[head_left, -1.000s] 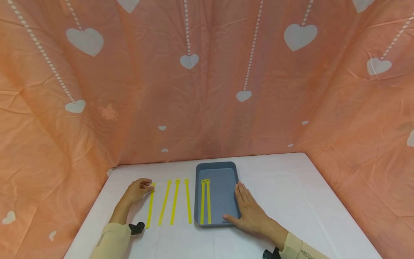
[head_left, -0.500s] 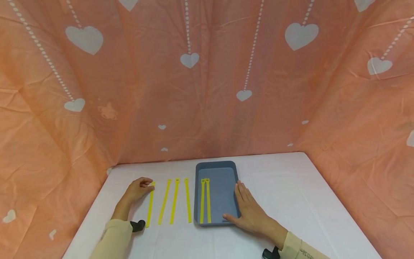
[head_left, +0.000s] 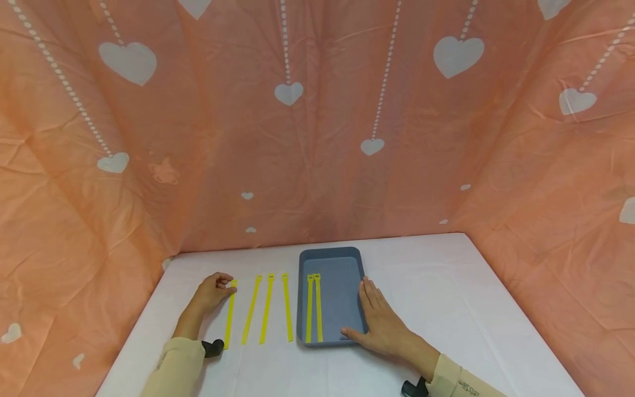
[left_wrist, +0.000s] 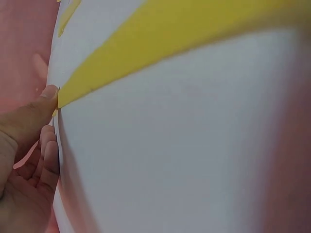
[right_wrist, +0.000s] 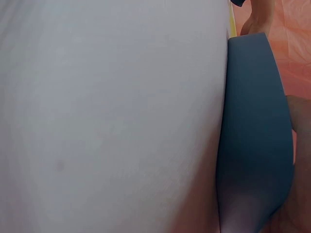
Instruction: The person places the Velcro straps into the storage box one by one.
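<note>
The left hand [head_left: 208,293] pinches the leftmost yellow strap [head_left: 230,315] at its far, headed end; this grip is closed to the strap's thickness between thumb and fingertip. Whether the strap's near end clears the surface [head_left: 421,286] cannot be determined. Gripping the head presumably offers the firmest purchase and leaves the tail free to trail.

The right hand [head_left: 387,325] holds nothing: its fingers extend along the right wall of the tray [head_left: 342,298], the thumb reaching over the near right corner. This placement probably steadies the tray against sliding.

Three loose straps [head_left: 266,309] lie side by side between the left hand and the tray, spaced apart, presumably for separate pickup. Two further straps [head_left: 318,310] lie inside, left of the tray's centre, heads touching or nearly so.

Each strap is flat, narrow and bright yellow, with a wider slotted head at the far end; the pinched head is partly covered.
</note>
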Motion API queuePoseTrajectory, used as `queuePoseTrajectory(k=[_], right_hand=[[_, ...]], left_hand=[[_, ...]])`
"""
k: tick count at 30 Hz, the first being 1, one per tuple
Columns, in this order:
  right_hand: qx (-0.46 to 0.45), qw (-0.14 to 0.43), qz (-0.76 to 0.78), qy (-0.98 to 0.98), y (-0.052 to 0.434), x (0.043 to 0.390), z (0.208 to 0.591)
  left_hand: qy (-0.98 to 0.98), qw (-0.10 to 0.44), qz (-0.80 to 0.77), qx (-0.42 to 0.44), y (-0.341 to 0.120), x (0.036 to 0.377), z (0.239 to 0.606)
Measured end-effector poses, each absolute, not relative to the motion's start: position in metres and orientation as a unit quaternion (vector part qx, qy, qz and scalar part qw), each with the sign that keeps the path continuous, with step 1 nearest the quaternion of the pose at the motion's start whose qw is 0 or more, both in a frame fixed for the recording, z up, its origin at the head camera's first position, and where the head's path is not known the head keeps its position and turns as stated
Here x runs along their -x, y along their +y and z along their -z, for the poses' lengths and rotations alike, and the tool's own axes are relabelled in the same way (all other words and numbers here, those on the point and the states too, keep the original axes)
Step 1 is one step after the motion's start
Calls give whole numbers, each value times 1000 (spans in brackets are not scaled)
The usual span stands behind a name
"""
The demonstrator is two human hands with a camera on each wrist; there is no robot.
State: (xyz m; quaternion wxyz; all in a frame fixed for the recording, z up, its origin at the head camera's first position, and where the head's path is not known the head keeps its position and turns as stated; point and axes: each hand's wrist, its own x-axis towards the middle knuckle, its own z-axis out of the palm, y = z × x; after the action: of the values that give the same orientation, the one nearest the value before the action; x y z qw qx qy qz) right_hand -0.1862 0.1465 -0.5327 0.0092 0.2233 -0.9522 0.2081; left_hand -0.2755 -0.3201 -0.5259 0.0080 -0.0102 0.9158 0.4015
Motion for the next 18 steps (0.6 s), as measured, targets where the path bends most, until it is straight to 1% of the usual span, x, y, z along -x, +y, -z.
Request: queuePoseTrajectory(k=[5,12,18], right_hand=[[-226,22,-218,-949,146,185,534],[-228,1,-200,-953,147,186,531],[-227,-1,-196,-954,147,187,532]], left_hand=[[916,1,-401,8,-319,274,526],[915,-10,-404,0,-318,272,528],[907,-30,-420,-3,-315,269,531]])
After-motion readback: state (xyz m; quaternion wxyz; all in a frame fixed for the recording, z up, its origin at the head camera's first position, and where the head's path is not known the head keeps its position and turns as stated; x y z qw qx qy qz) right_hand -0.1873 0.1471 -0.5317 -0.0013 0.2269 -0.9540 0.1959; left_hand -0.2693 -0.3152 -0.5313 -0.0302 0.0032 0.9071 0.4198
